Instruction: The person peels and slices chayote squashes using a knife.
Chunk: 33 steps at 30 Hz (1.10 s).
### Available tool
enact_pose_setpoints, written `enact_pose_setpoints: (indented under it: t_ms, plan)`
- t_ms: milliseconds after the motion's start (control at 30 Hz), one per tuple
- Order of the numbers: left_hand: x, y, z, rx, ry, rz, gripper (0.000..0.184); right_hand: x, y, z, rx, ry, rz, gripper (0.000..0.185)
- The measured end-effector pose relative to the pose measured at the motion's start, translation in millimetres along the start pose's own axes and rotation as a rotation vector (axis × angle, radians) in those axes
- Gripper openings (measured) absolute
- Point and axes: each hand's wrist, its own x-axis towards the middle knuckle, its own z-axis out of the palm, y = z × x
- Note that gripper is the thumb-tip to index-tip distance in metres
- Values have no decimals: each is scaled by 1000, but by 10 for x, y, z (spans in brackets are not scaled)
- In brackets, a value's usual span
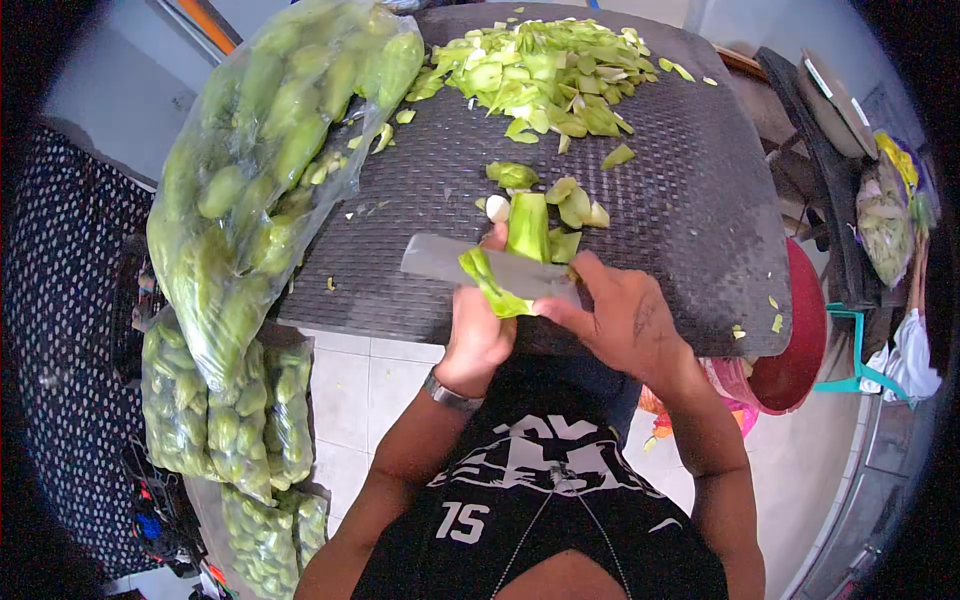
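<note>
My left hand (pixel 480 330), with a metal watch on the wrist, is closed around a long green vegetable that looks like chayote (pixel 527 228), its side cut flat. In my right hand (pixel 635 318) is a wide-bladed knife (pixel 430 258), its blade lying crosswise over the vegetable. A curled green slice (pixel 490 287) rests across the blade, near my right thumb. The left fingers are partly hidden behind the blade and the vegetable. Just beyond, loose cut pieces (pixel 573 205) lie on the dark woven tabletop (pixel 690 220).
A heap of green cut slices (pixel 550 75) covers the table's far side. At left, a large clear bag of whole green vegetables (pixel 270 140) overhangs the edge. More filled bags (pixel 230 410) stand below it. A red tub (pixel 798 335) and a teal stool (pixel 850 350) are at right.
</note>
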Motion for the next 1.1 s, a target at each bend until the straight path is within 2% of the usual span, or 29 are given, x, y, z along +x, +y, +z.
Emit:
enact_pose_setpoints:
  t_ms: [100,233,333,433,500,567,700,733,833,867,967,1000,1100]
  plan:
    - [-85,19,-114,130,-92,-75,41,100,134,-60,-31,8,3,53]
    - [-101,75,-31,212,-77,-72,41,206,402,-45,-54,26,-45,58]
    - [-41,32,-16,114,8,-107,39,130,303,-43,-54,-63,-75,58]
    - [-56,-18,32,-6,0,-11,35,141,228,-27,-17,-63,-88,59]
    - [-45,14,-63,186,-71,-70,43,216,377,-69,-28,-93,32,59]
    - [-98,120,47,191,-10,-109,46,281,545,-126,-41,-76,83,58]
    - [-156,216,23,149,-33,-169,49,374,922,-218,-118,31,299,58]
    - [-150,243,36,120,-24,-183,50,414,1061,-200,-67,103,228,63]
    - [-59,315,19,-68,-98,-279,49,430,1031,-416,611,-260,701,67]
    - [-37,333,-6,-146,-139,-323,48,392,865,-452,931,-327,817,75]
    - [-4,320,-71,-259,-204,-406,53,305,839,-293,1587,-618,727,84]
    - [2,317,-65,-256,-210,-389,52,272,770,-228,1629,-656,656,89]
    - [-8,305,-51,-245,-169,-329,50,146,525,-116,1703,-692,638,88]
